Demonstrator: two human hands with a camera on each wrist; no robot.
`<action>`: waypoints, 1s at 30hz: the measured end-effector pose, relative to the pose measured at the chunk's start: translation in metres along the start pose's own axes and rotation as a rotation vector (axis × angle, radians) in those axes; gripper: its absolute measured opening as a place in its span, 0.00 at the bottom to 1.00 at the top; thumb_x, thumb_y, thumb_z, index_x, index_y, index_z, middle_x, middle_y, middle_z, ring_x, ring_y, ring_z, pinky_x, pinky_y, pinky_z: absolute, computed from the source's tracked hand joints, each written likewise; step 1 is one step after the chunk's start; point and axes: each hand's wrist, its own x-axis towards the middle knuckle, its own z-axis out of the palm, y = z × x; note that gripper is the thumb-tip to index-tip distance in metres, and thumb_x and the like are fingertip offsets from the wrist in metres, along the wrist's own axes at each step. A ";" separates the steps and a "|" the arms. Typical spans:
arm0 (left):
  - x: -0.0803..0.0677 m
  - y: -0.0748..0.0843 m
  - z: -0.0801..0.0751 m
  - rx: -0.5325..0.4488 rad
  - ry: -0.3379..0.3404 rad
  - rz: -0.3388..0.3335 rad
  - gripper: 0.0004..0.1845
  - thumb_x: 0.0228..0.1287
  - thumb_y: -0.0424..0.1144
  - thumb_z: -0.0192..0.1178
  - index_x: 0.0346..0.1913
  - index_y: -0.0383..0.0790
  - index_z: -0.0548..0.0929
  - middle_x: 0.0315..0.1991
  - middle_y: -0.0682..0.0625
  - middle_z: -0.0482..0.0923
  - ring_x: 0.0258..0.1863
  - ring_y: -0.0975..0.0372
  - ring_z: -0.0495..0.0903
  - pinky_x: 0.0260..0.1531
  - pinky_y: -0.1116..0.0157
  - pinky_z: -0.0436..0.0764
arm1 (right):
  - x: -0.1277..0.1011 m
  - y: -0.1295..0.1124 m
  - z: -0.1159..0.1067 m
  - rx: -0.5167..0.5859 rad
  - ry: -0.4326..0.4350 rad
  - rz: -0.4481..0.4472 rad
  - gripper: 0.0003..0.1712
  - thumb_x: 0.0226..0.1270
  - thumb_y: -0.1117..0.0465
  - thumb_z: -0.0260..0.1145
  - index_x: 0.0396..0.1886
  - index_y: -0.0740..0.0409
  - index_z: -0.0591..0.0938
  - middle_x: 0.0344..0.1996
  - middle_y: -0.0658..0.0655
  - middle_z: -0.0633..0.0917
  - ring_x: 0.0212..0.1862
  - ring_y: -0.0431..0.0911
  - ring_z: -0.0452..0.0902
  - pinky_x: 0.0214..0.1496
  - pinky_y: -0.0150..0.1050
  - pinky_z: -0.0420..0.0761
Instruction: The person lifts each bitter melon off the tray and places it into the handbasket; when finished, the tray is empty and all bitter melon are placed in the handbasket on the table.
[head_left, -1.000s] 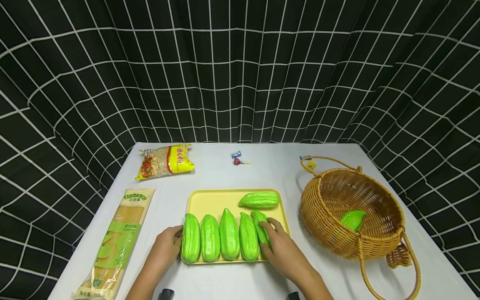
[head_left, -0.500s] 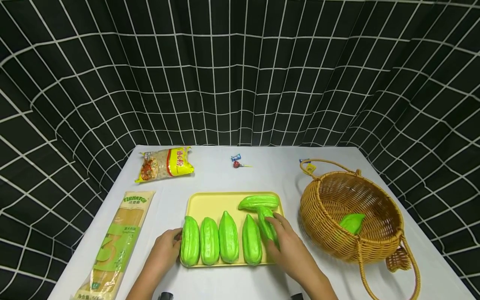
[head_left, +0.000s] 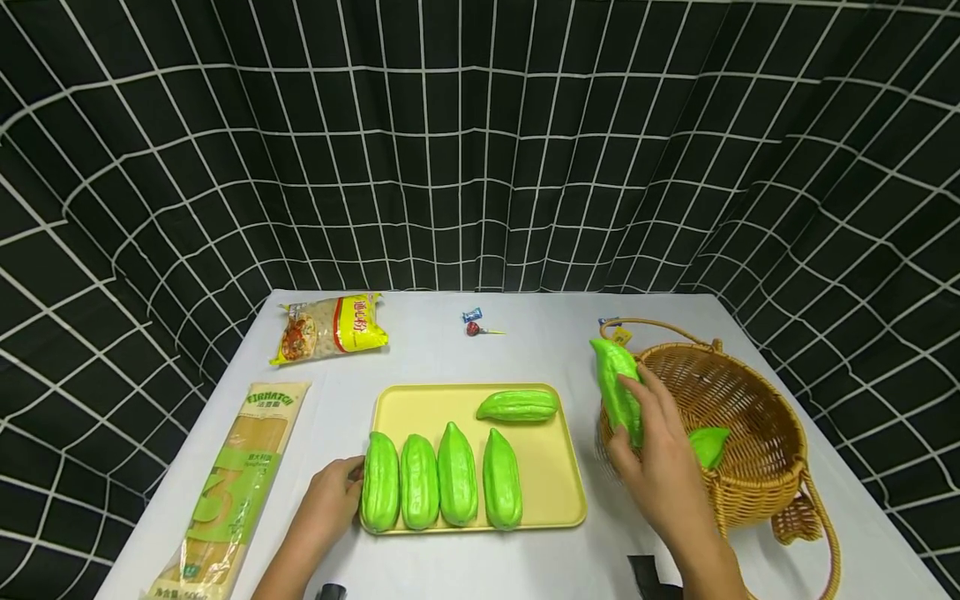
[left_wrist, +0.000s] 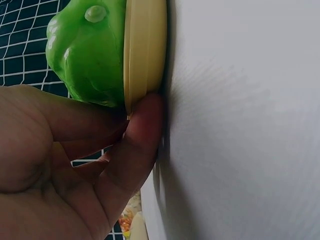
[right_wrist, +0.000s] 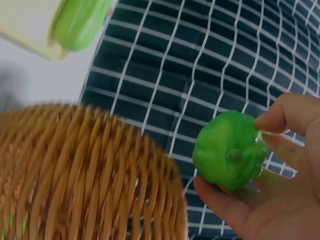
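My right hand (head_left: pixel 660 467) grips a green bitter melon (head_left: pixel 619 392) between thumb and fingers, raised at the near-left rim of the wicker basket (head_left: pixel 622 467). In the right wrist view that bitter melon (right_wrist: pixel 227 150) shows end-on, beside the woven wall. Another bitter melon (head_left: pixel 708 446) lies inside the basket. On the left, my left hand (head_left: pixel 330 500) pinches the edge of the yellow tray (head_left: pixel 551 483); the left wrist view has a fingertip (left_wrist: pixel 147 117) against the tray's side. Several bitter melons stand in a row on the tray, and one (head_left: pixel 517 406) lies crosswise at the back right.
A spaghetti pack (head_left: pixel 228 492) lies left of the tray, with a yellow pasta bag (head_left: pixel 330 329) behind. Near the back are a lollipop (head_left: pixel 474 329) and a blue wrapped candy (head_left: pixel 472 315). The basket's looped handle (head_left: pixel 828 533) sticks out toward the front right.
My right hand has lifted the rightmost bitter melon of the row off the tray and carried it right, to the basket. My left hand has stayed at the tray's edge.
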 end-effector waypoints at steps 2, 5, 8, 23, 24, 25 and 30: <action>0.000 0.000 0.000 0.001 0.002 -0.007 0.20 0.64 0.25 0.55 0.58 0.21 0.75 0.50 0.34 0.80 0.51 0.44 0.79 0.49 0.48 0.80 | 0.002 0.005 -0.005 -0.012 0.019 0.028 0.35 0.55 0.77 0.61 0.65 0.62 0.70 0.71 0.64 0.63 0.60 0.67 0.71 0.46 0.67 0.79; 0.000 0.001 0.000 0.002 -0.001 -0.010 0.20 0.64 0.25 0.55 0.58 0.21 0.74 0.49 0.34 0.80 0.51 0.43 0.79 0.49 0.47 0.80 | 0.002 0.013 -0.011 -0.048 0.048 0.060 0.35 0.55 0.78 0.61 0.65 0.62 0.70 0.71 0.63 0.63 0.58 0.69 0.71 0.44 0.68 0.79; 0.000 0.002 0.000 0.002 -0.005 -0.004 0.20 0.64 0.25 0.55 0.58 0.21 0.74 0.48 0.35 0.80 0.52 0.42 0.78 0.49 0.46 0.79 | 0.002 0.021 -0.014 -0.080 0.066 0.074 0.35 0.55 0.78 0.62 0.66 0.62 0.70 0.72 0.63 0.62 0.58 0.70 0.70 0.43 0.69 0.78; 0.000 0.003 0.000 -0.001 -0.016 -0.017 0.20 0.64 0.25 0.54 0.59 0.21 0.73 0.51 0.32 0.79 0.54 0.39 0.76 0.51 0.45 0.79 | -0.001 0.042 -0.015 -0.205 -0.092 0.196 0.29 0.65 0.68 0.51 0.67 0.62 0.69 0.67 0.71 0.64 0.53 0.72 0.70 0.35 0.66 0.73; 0.000 0.003 0.000 0.000 -0.017 -0.019 0.20 0.65 0.25 0.54 0.59 0.21 0.73 0.51 0.32 0.79 0.54 0.39 0.76 0.51 0.45 0.79 | -0.001 0.042 -0.014 -0.209 -0.091 0.192 0.28 0.64 0.68 0.51 0.66 0.63 0.70 0.65 0.72 0.66 0.51 0.72 0.71 0.33 0.65 0.74; 0.000 0.003 0.000 0.001 -0.018 -0.021 0.20 0.65 0.25 0.54 0.59 0.21 0.73 0.51 0.32 0.79 0.55 0.38 0.76 0.51 0.45 0.79 | -0.001 0.042 -0.014 -0.211 -0.091 0.190 0.27 0.64 0.68 0.50 0.64 0.64 0.70 0.63 0.72 0.68 0.50 0.71 0.72 0.33 0.64 0.74; 0.000 0.003 0.000 0.000 -0.019 -0.025 0.20 0.64 0.25 0.54 0.59 0.21 0.73 0.51 0.33 0.79 0.54 0.38 0.76 0.50 0.45 0.79 | -0.001 0.043 -0.012 -0.220 -0.076 0.177 0.24 0.65 0.69 0.50 0.61 0.65 0.73 0.57 0.71 0.73 0.51 0.70 0.73 0.35 0.63 0.74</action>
